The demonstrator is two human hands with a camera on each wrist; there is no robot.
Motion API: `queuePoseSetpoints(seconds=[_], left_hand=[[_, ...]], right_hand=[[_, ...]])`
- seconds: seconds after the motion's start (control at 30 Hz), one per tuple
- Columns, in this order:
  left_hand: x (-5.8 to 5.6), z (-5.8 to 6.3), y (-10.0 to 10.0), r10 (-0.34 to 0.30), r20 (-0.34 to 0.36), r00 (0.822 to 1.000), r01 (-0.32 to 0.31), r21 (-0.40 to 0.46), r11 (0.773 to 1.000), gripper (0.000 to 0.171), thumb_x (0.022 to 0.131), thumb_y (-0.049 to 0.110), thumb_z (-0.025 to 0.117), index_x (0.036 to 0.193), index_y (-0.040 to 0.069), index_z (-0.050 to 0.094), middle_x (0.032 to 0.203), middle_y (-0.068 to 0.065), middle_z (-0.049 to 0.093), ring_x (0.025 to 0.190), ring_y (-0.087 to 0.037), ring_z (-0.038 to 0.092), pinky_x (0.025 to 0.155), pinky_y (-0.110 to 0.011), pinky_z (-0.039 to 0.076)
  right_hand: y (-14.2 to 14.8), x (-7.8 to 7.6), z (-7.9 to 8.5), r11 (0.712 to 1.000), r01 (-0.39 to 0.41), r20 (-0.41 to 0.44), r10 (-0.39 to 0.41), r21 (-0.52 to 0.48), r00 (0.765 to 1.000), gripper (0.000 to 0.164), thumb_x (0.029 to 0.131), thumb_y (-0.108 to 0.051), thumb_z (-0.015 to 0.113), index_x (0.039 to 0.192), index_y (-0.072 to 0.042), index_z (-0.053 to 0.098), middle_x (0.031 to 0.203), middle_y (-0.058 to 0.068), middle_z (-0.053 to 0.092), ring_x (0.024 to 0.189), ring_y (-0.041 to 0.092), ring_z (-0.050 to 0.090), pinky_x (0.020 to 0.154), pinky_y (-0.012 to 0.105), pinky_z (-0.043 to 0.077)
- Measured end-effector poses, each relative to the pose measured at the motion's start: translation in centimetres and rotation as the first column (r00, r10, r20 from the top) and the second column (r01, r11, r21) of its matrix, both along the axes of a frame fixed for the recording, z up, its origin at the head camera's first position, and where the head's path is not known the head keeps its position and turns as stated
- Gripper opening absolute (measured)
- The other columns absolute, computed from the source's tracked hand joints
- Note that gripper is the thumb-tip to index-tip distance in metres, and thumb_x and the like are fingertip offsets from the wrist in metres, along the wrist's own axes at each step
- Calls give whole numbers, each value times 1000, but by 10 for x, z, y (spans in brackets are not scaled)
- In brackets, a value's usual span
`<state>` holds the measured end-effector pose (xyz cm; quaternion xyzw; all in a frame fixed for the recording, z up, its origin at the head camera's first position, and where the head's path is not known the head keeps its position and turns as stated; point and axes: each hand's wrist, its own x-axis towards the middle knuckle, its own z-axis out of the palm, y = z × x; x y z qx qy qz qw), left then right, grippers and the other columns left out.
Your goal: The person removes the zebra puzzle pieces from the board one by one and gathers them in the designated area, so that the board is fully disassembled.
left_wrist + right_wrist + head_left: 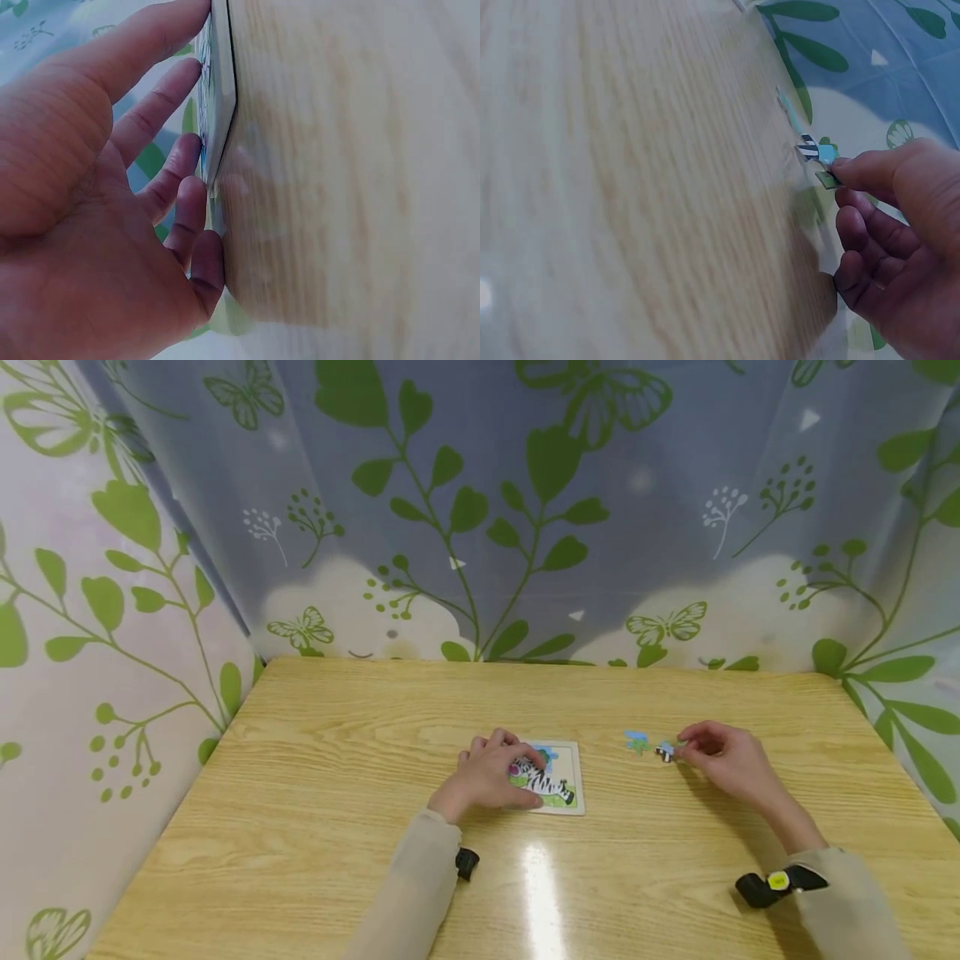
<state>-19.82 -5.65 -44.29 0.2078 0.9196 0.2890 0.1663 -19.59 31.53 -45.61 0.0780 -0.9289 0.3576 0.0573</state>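
A square zebra jigsaw puzzle board (553, 783) with a pale frame lies on the table, partly filled, with a bare area at its upper right. Over its left part rests my left hand (491, 772), fingers spread and loosely bent; in the left wrist view, fingertips touch the picture side of the board (223, 97). To the right, my right hand (731, 764) pinches a small puzzle piece (808, 148) with black-and-white stripes, blue and green between thumb and index finger, just above the table. Another blue-and-green puzzle piece (637, 742) lies left of that hand.
The wood-grain table (322, 827) extends around the board, with a bright light reflection in front of it. A leaf-patterned curtain (480, 527) hangs along the back edge and both sides. Black straps, one with a yellow tag (778, 881), sit at the wrists.
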Motion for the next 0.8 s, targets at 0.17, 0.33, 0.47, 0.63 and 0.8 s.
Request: queuePoseSetpoints(seconds=[0.17,0.33,0.47,0.63,0.8], left_hand=[[-1,-3,0,11,7,1000,-11,16,1000,41,83,40,83,120,36,67,146,-4,44,117,-32,38,98,-53,29],[-1,-4,0,20,12,1000,-20,24,999,40,82,39,84,119,36,68,147,-3,45,116,-31,40,100,-53,29],[-1,-3,1,24,18,1000,-24,28,999,40,83,39,84,119,36,68,147,-4,45,117,-31,40,99,-52,29],[-1,-3,1,29,14,999,-29,27,999,40,82,39,85,119,36,68,146,-3,46,116,-31,40,97,-51,29],[-2,-4,0,38,15,999,-38,23,999,41,82,38,85,119,35,69,146,-3,46,116,-30,40,95,-48,29]], right_hand=[[5,-5,-3,999,13,-26,-12,44,1000,18,94,-16,73,106,-2,72,89,12,73,69,-5,57,57,24,47],[6,-9,-4,997,28,-27,-26,78,999,21,95,-18,71,108,-1,72,90,13,74,71,-5,57,57,24,48],[4,-10,-4,995,43,-23,-41,87,999,22,96,-20,71,108,-1,72,93,14,74,72,-5,58,58,23,48],[-4,-6,0,997,35,-42,-32,68,999,23,97,-21,70,109,-2,72,95,14,74,74,-3,61,60,22,49],[-24,1,6,998,-39,-78,42,43,996,22,95,-18,72,111,-4,73,94,12,74,74,1,63,60,23,50]])
